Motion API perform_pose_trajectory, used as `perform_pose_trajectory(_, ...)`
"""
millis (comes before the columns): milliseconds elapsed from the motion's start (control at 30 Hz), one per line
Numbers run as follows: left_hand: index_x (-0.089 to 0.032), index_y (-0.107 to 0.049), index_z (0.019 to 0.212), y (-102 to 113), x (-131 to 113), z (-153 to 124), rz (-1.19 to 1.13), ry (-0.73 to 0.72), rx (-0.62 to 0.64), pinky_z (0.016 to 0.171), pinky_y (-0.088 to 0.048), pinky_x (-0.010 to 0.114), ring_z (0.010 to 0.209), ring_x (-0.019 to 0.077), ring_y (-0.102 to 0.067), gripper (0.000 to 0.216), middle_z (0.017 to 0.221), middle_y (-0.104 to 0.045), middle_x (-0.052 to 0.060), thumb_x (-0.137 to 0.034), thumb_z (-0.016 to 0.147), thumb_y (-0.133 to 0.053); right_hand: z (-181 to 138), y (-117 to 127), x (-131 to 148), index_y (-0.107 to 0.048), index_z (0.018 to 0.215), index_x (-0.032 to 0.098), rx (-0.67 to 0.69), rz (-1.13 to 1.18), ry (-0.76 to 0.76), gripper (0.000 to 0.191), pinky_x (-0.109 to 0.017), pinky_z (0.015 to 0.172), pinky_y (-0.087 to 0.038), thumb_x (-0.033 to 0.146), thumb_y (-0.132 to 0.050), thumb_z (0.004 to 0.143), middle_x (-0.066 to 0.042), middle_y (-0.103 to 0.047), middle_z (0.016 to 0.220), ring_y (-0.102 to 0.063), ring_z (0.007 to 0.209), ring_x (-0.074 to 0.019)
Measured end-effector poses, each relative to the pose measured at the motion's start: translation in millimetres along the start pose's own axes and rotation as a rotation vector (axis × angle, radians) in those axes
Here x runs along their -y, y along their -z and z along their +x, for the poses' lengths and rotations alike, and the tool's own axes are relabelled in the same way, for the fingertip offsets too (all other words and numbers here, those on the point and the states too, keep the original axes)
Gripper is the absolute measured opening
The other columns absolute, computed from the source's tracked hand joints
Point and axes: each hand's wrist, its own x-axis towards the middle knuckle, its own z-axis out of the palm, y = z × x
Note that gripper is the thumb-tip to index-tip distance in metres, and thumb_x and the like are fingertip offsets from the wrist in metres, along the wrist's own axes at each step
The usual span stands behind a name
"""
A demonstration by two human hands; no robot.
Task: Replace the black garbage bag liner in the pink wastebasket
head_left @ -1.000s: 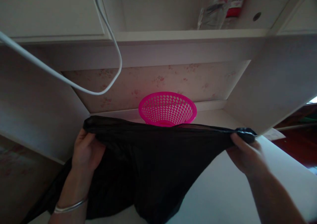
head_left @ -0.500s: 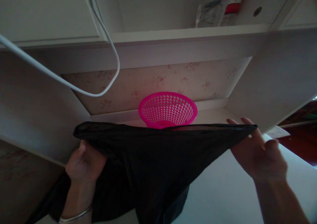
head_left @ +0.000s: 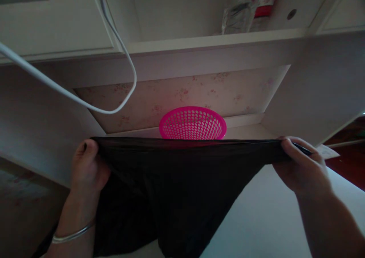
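A black plastic bag point(head_left: 182, 182) is stretched wide between my two hands, its top edge pulled nearly straight. My left hand point(head_left: 89, 165) pinches the bag's left upper corner, thumb on top, with a silver bangle on the wrist. At the opposite corner my right hand point(head_left: 303, 165) grips the edge between thumb and fingers. Behind the bag stands a pink perforated plastic basket point(head_left: 192, 123); its lower part is hidden by the bag. The bag's lower folds hang down toward me over the white surface.
A white cable point(head_left: 110, 111) loops down at the upper left. Above runs a shelf edge point(head_left: 216, 41), with a clear plastic package point(head_left: 238, 18) and a red-labelled bottle point(head_left: 265, 3) on it. White side panels flank the white tabletop point(head_left: 256, 216); floral wallpaper point(head_left: 182, 94) covers the back.
My left hand has moved up and outward to the bag's corner. My right hand's fingers, extended before, have closed on the edge. The bag's top edge is now tauter and straighter.
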Motion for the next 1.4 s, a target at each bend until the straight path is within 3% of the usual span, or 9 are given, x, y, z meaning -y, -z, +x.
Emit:
perform_pose_trajectory(133,-0.022,-0.072,0.075,3.8,10.5,-1.0,-0.047,0.053,-0.054,0.094,-0.061,0.037,0.095,0.0238,-0.074,0.056,0.079,-0.079,0.0,-0.074,0.06,-0.088,2.4,11.2,-14.0,-0.08,0.074,0.026,0.128,0.079,0.066,0.039,-0.022,0.061,-0.061,0.049,-0.101,0.051,0.002,-0.077,0.071,-0.07,0.061,-0.013)
perform_pose_trajectory(233,-0.029,-0.078,0.1,14.5,24.9,-15.5,-0.105,0.098,-0.029,0.094,-0.061,0.04,0.112,0.0296,-0.071,0.084,0.099,-0.082,0.0,-0.095,0.048,-0.074,-0.3,22.2,-33.9,-0.079,0.112,0.036,0.346,0.105,0.037,0.067,-0.037,0.084,-0.065,0.073,-0.09,0.057,-0.001,-0.081,0.115,-0.077,0.1,-0.0237)
perform_pose_trajectory(300,-0.031,-0.076,0.119,22.1,35.4,-28.5,-0.058,0.2,0.108,0.098,-0.06,0.04,0.124,0.0337,-0.066,0.099,0.116,-0.08,0.002,-0.09,0.04,-0.082,-4.1,27.8,-48.2,-0.071,0.131,0.039,0.5,0.072,-0.022,0.089,-0.049,0.101,-0.058,0.082,-0.085,0.054,-0.003,-0.072,0.139,-0.068,0.126,-0.0309)
perform_pose_trajectory(400,-0.027,-0.078,0.113,28.2,46.9,-39.3,0.048,0.323,0.216,0.098,-0.06,0.037,0.116,0.032,-0.071,0.08,0.111,-0.081,0.005,-0.058,0.044,-0.102,-8.8,31.0,-63.9,-0.075,0.12,0.033,0.62,-0.016,-0.086,0.079,-0.055,0.105,-0.055,0.069,-0.093,0.052,-0.008,-0.078,0.128,-0.068,0.126,-0.036)
perform_pose_trajectory(633,-0.026,-0.079,0.095,13.9,44.2,-20.3,0.027,0.208,0.05,0.094,-0.064,0.037,0.091,0.0227,-0.077,0.054,0.095,-0.083,0.0,-0.047,0.051,-0.102,-3.8,16.0,-58.3,-0.079,0.094,0.028,0.362,-0.005,-0.137,0.04,-0.037,0.076,-0.068,0.047,-0.095,0.063,-0.002,-0.084,0.093,-0.08,0.081,-0.0243)
perform_pose_trajectory(967,-0.026,-0.079,0.093,21.5,28.0,-19.4,-0.061,0.222,-0.141,0.091,-0.064,0.038,0.102,0.0277,-0.076,0.055,0.096,-0.083,0.002,-0.074,0.068,-0.084,5.6,27.7,-48.4,-0.078,0.098,0.032,0.298,0.138,-0.017,0.04,-0.044,0.099,-0.062,0.065,-0.083,0.076,0.004,-0.083,0.092,-0.08,0.094,-0.0234)
perform_pose_trajectory(1167,-0.033,-0.068,0.138,25.8,35.6,-46.7,-0.052,0.306,0.275,0.103,-0.058,0.045,0.135,0.0366,-0.06,0.109,0.146,-0.068,0.008,-0.077,0.042,-0.093,-11.8,37.5,-74.5,-0.068,0.134,0.038,0.669,0.05,-0.128,0.096,-0.055,0.099,-0.059,0.078,-0.089,0.051,-0.006,-0.077,0.129,-0.074,0.116,-0.0347)
perform_pose_trajectory(1267,-0.032,-0.071,0.132,12.5,39.1,-51.7,0.003,0.301,0.462,0.111,-0.053,0.048,0.137,0.0351,-0.059,0.085,0.149,-0.064,0.01,-0.057,0.055,-0.099,-13.5,28.3,-75.9,-0.074,0.123,0.03,0.793,-0.048,-0.182,0.077,-0.056,0.102,-0.057,0.064,-0.094,0.057,-0.011,-0.077,0.126,-0.073,0.117,-0.036)
perform_pose_trajectory(1400,-0.022,-0.071,0.079,-8.9,43.7,-58.3,-0.009,0.235,0.537,0.101,-0.058,0.047,0.116,0.0317,-0.071,0.034,0.122,-0.077,0.011,-0.046,0.07,-0.094,-23.6,3.2,-69.2,-0.077,0.083,0.023,0.894,-0.06,-0.144,0.032,-0.051,0.102,-0.057,0.053,-0.086,0.074,-0.011,-0.077,0.122,-0.073,0.113,-0.033)
